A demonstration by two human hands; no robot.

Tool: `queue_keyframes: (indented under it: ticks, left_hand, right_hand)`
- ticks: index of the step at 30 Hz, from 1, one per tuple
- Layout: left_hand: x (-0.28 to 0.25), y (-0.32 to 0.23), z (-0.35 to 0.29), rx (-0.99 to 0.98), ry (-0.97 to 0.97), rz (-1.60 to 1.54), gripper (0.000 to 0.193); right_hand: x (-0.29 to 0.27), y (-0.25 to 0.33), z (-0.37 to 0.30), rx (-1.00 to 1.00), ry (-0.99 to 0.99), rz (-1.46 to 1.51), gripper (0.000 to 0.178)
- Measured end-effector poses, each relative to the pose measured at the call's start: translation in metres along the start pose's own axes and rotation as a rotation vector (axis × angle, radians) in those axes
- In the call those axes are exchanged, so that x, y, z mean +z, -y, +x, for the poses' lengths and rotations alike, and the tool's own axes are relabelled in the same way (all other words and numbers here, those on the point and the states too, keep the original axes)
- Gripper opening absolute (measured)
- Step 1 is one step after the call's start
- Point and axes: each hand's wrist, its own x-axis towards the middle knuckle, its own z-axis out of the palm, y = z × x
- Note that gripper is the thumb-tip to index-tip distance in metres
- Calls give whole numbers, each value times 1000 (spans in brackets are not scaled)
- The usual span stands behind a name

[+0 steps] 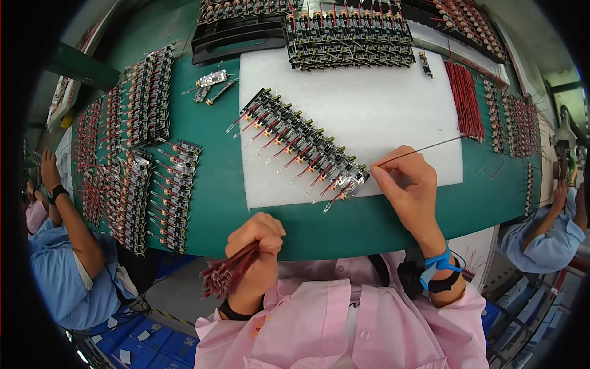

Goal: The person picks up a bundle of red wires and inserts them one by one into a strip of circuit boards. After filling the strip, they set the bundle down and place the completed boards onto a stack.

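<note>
A long strip of small circuit boards [301, 140] lies slantwise on a white foam sheet [393, 117], with short red wires and clear LEDs sticking out along its near side. At its right end, my right hand [407, 184] is closed in a pinch on a thin dark wire [430, 146], which runs up and right from the fingertips. The fingertips are next to the last board; whether the wire touches it I cannot tell. Near the table's front edge, my left hand [258, 237] is wrapped round a bundle of red wires [226, 273], whose ends hang out to the left.
Stacked board strips stand at the back [350, 40] and fill the left side [147, 98]. Loose boards [212, 80] lie left of the foam. A pile of red wires [464, 101] and more small parts [519, 117] lie right. Co-workers in blue sleeves [74, 264] work on both sides.
</note>
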Motion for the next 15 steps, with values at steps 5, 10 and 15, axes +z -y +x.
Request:
queue_keyframes:
  ticks: [5, 10, 15]
  left_hand:
    - [-1, -2, 2, -85, 13, 130, 23]
    - [-1, -3, 1, -112, 8, 157, 25]
    - [2, -4, 1, -122, -8, 240, 37]
  right_hand:
    - [0, 1, 1, -26, 20, -59, 5]
    - [2, 2, 1, -43, 6, -28, 5]
    - [0, 2, 3, -52, 32, -39, 5]
